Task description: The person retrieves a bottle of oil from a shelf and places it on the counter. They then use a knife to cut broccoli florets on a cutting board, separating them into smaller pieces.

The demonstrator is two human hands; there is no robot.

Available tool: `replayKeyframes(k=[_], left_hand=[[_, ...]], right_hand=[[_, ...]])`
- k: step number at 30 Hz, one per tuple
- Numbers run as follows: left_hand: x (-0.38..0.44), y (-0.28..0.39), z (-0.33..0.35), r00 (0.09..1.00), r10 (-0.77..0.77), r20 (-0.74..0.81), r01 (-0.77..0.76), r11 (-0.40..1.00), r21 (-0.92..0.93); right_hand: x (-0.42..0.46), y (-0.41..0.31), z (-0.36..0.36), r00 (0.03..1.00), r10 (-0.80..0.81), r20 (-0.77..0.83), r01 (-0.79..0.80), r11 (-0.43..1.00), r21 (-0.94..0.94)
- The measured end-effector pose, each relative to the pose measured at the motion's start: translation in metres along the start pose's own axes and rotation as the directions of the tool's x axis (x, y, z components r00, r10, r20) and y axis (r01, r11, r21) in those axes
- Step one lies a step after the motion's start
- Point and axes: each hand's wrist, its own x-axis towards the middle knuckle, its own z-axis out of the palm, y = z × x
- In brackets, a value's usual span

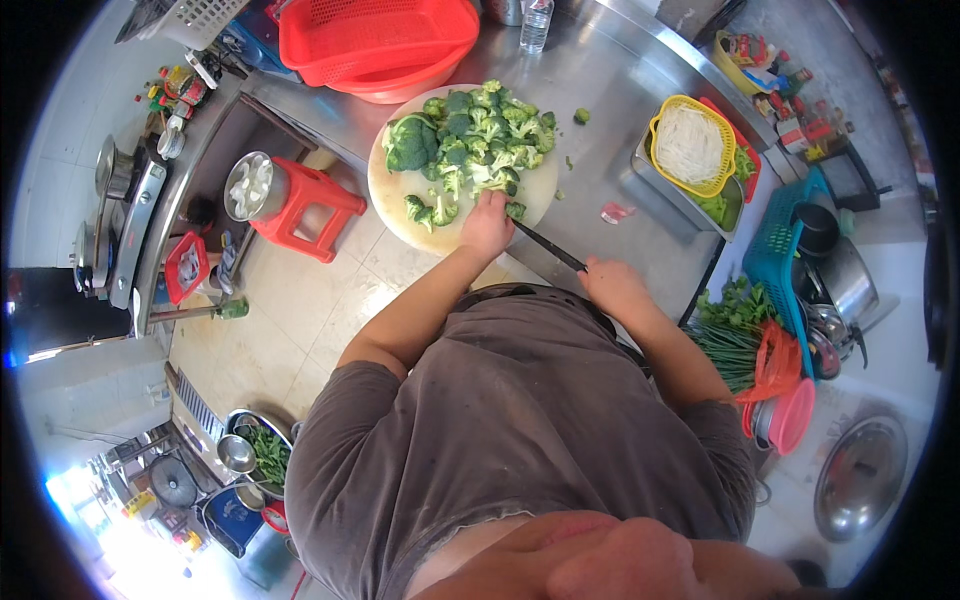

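A round, pale cutting board (397, 206) lies before me on the steel counter (637, 67). Cut broccoli florets (487, 127) cover much of it, and a larger broccoli head (411, 144) sits at its left side. My left hand (490, 225) is at the board's near edge, its fingertips against a broccoli piece; whether it grips that piece is hidden. My right hand (616, 286) is closed around the handle of a knife (551, 246). The dark blade points left toward my left hand, its tip beside a small floret (515, 210). A few florets (431, 213) lie apart at the lower left.
Red plastic baskets (379, 37) stand behind the board, near a clear bottle (535, 26). Right of it are a crumpled red-and-white scrap (616, 213) and a yellow basket of white strands (690, 142) over a steel pan. A steel pot (255, 187) stands on a red stool (311, 202).
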Motion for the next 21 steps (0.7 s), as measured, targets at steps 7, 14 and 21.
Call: replayKeyframes(k=[7,14,21], left_hand=[[0.003,0.004,0.000,0.983,0.165,0.080,-0.181,0.943,0.280],[0.000,-0.007,0.000,0.977,0.208,0.045,-0.212,0.942,0.260],[0.000,-0.002,-0.016,0.984,0.072,0.166,-0.119,0.949,0.292]], right_hand=[[0.001,-0.001,0.002,0.999,0.041,0.030,-0.044,0.995,0.092],[0.005,0.002,0.005,0.998,0.044,0.054,-0.051,0.991,0.124],[0.005,0.001,0.003,0.998,0.028,0.054,-0.034,0.993,0.113]])
